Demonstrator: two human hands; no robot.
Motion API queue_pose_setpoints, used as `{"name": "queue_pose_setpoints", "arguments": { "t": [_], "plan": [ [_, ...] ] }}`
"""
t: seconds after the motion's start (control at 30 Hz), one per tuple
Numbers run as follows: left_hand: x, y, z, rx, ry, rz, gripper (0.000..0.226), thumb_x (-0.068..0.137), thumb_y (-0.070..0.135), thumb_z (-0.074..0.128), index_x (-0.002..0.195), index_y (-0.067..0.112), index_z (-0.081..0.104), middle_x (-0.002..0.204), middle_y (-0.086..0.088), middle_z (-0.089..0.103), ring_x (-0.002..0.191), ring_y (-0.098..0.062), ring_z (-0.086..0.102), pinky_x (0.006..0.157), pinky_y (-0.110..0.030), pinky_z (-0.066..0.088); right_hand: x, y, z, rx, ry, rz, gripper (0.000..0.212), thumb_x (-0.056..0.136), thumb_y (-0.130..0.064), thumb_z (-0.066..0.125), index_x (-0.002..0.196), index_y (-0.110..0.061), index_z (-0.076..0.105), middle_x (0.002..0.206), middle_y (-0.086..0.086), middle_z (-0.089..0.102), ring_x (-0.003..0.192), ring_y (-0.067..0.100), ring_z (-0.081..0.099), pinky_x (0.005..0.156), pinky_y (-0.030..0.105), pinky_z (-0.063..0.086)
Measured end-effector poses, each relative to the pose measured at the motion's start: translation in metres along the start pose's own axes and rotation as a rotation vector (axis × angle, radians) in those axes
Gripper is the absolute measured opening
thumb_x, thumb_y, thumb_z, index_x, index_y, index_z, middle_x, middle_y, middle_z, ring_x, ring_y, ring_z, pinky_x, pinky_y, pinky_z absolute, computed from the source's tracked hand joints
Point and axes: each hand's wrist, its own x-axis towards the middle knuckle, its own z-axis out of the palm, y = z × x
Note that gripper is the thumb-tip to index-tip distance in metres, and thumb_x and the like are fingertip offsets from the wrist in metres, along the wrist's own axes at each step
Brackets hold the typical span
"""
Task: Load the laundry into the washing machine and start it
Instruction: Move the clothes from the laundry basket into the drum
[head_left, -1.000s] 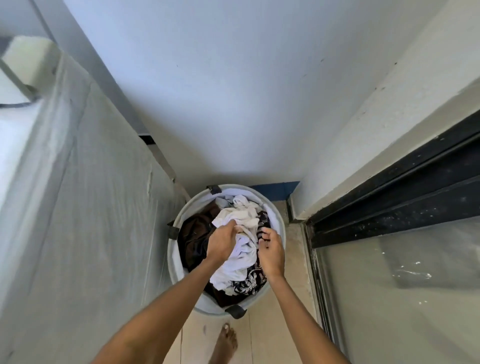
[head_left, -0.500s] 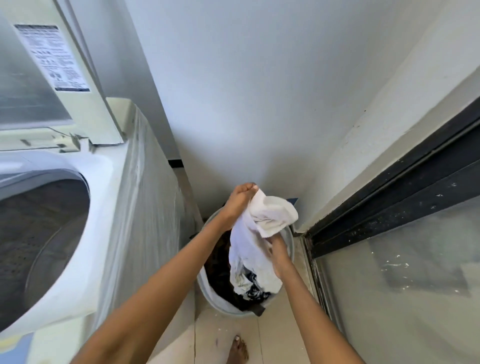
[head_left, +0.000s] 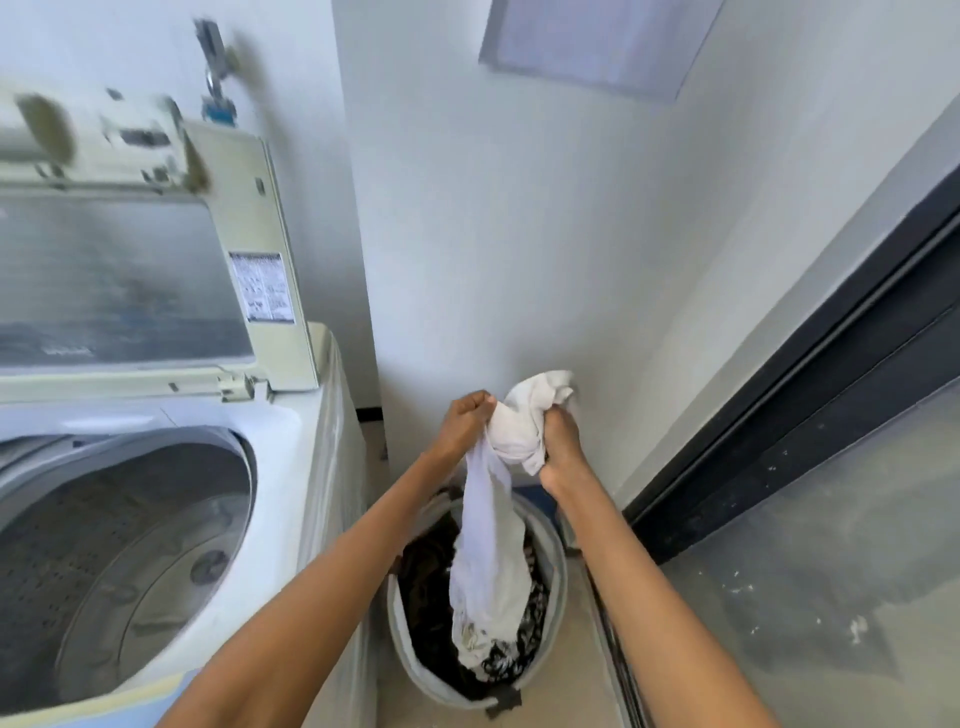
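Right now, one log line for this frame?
stage: lifting | left hand: grips white garment | right hand: grips it | basket: dark clothes inside | washer: lid up, drum looks empty

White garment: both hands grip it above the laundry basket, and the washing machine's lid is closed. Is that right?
Not quite. The head view shows the washing machine with its lid raised and the drum exposed, so it is open, not closed. The rest holds: the left hand and right hand both grip the white garment above the laundry basket.
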Motion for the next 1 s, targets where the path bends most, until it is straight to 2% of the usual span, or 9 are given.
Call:
{"name": "queue_pose_setpoints", "arguments": {
  "t": [0.13,0.23,0.33,0.43,0.57,0.63,0.73,0.87,1.0],
  "plan": [
    [-0.019,0.1,-0.016,0.112,-0.251,0.073,0.02,0.092,0.027,0.056,0.074,0.017,0.058,0.061,0.006,0.053,0.053,-0.006,0.049,0.053,-0.02,0.038,-0.041,-0.107,0.027,-0.144,-0.237,-0.104,0.031,0.091,-0.009,0.045,0.062,-0.016,0.053,0.064,0.002,0.049,0.064,0.016,0.045,0.056,0.023,0.043],
    [-0.032,0.177,-0.034,0.234,-0.199,0.294,0.024,0.093,0.024,0.055,0.071,0.013,0.056,0.067,0.0,0.06,0.06,-0.012,0.056,0.06,-0.025,0.046,-0.078,-0.181,0.044,-0.591,-0.239,-0.225,0.023,0.09,-0.015,0.048,0.076,-0.008,0.064,0.069,0.004,0.056,0.064,0.017,0.052,0.053,0.02,0.041],
    [-0.041,0.233,-0.05,0.172,-0.027,0.492,0.012,0.087,0.019,0.066,0.092,0.02,0.055,0.093,0.0,0.06,0.085,-0.012,0.057,0.074,-0.02,0.047,-0.115,-0.229,0.056,-0.9,-0.197,-0.41,0.021,0.094,-0.022,0.049,0.077,-0.013,0.056,0.069,0.0,0.048,0.06,0.012,0.043,0.053,0.022,0.035],
    [-0.05,0.27,-0.059,0.194,-0.303,0.449,0.04,0.085,0.028,0.061,0.123,0.023,0.05,0.124,-0.002,0.054,0.115,-0.014,0.051,0.099,-0.027,0.041,-0.14,-0.251,0.07,-0.789,-0.275,-0.484,0.026,0.094,-0.02,0.047,0.068,-0.019,0.052,0.068,-0.002,0.048,0.063,0.012,0.043,0.059,0.028,0.033],
    [-0.064,0.291,-0.066,0.256,-0.511,0.3,0.046,0.086,0.052,0.052,0.114,0.017,0.061,0.109,0.002,0.066,0.101,-0.013,0.062,0.088,-0.026,0.048,-0.162,-0.276,0.08,-0.57,-0.35,-0.471,0.028,0.094,-0.04,0.05,0.084,-0.017,0.063,0.077,-0.001,0.065,0.072,0.013,0.06,0.066,0.024,0.045],
    [-0.067,0.294,-0.073,0.424,-0.349,0.376,0.038,0.082,0.052,0.063,0.077,0.015,0.057,0.072,0.005,0.055,0.066,-0.01,0.05,0.059,-0.021,0.036,-0.16,-0.286,0.074,-0.903,-0.403,-0.522,0.026,0.089,-0.044,0.058,0.096,-0.02,0.063,0.094,-0.003,0.066,0.088,0.013,0.06,0.077,0.026,0.045],
    [-0.066,0.302,-0.088,0.422,-0.221,0.539,0.043,0.085,0.033,0.07,0.058,0.018,0.039,0.062,0.004,0.031,0.057,-0.008,0.029,0.052,-0.023,0.02,-0.155,-0.289,0.06,-1.522,-0.319,-0.544,0.039,0.081,-0.033,0.072,0.113,-0.017,0.057,0.106,-0.006,0.057,0.097,0.014,0.052,0.078,0.026,0.039],
    [-0.075,0.32,-0.1,0.543,-0.271,0.648,0.047,0.084,0.028,0.071,0.058,0.007,0.038,0.06,0.001,0.027,0.056,-0.01,0.025,0.051,-0.024,0.017,-0.153,-0.293,0.047,-1.481,-0.225,-0.642,0.023,0.088,-0.031,0.065,0.072,-0.017,0.056,0.074,0.0,0.055,0.07,0.016,0.05,0.056,0.025,0.032],
    [-0.077,0.324,-0.106,1.051,-0.315,0.502,0.022,0.075,0.034,0.079,0.077,0.021,0.061,0.071,0.009,0.057,0.063,-0.004,0.05,0.06,-0.018,0.038,-0.153,-0.309,0.046,-1.455,-0.049,-0.837,0.017,0.091,-0.024,0.06,0.078,-0.014,0.064,0.08,0.009,0.062,0.078,0.022,0.056,0.065,0.03,0.036]
  ]
}}
